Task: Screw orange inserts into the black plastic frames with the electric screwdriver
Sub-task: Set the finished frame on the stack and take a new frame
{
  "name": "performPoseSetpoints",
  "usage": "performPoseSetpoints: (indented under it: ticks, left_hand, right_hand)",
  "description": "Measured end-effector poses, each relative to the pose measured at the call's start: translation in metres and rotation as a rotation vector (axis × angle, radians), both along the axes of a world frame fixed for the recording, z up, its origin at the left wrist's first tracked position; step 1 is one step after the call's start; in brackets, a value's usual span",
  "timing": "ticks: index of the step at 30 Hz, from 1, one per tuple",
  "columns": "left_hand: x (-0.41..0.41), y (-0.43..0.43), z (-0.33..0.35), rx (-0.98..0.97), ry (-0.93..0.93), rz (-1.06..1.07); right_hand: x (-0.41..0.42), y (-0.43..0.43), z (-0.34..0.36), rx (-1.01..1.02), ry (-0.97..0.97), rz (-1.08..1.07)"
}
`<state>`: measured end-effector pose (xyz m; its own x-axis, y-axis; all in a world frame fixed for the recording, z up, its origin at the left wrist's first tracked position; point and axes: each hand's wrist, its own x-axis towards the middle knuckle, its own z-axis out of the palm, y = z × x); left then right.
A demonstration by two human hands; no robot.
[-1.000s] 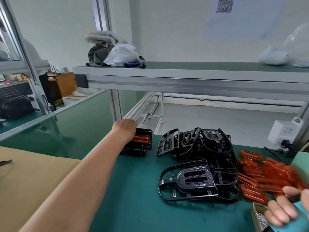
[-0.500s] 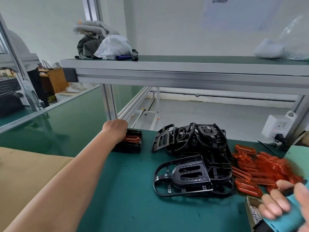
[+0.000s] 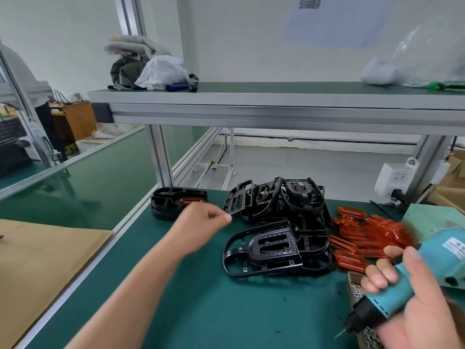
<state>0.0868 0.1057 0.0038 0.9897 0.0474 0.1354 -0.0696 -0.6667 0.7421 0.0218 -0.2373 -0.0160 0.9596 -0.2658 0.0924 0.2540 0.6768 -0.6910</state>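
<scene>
- The left hand (image 3: 201, 219) has let go of the finished frame (image 3: 173, 201), which now lies just beyond it, and has swung right toward the pile of frames (image 3: 274, 222).
- That suggests one unit is done and the next frame is due.
- The left hand hovers over the bench (image 3: 201, 298), fingers loosely curled, empty.
- The right hand (image 3: 417, 313) grips the screwdriver (image 3: 385, 302), bit pointing down-left; loose inserts (image 3: 364, 233) lie just beyond it.
</scene>
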Motion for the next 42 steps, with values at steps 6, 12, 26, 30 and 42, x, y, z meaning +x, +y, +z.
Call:
performPoseSetpoints:
  ticks: [6, 12, 26, 30, 42]
  left_hand:
    - [-0.012, -0.024, -0.03, 0.065, 0.111, -0.002]
    - [-0.002, -0.026, -0.039, 0.211, 0.138, 0.045]
    - [-0.031, -0.021, -0.036, -0.182, 0.07, -0.006]
    - [-0.061, -0.016, -0.016, -0.259, 0.08, -0.179]
    - [-0.131, -0.023, -0.013, -0.079, 0.327, -0.445]
  right_hand:
    - [-0.001, -0.004, 0.002, 0.007, -0.019, 0.04]
    - [-0.013, -0.008, 0.0, 0.014, -0.015, 0.031]
    - [-0.017, -0.011, 0.005, -0.006, 0.007, 0.051]
    - [-0.017, -0.011, 0.006, 0.005, 0.009, 0.047]
    - [-0.016, -0.019, 0.007, 0.01, 0.001, -0.001]
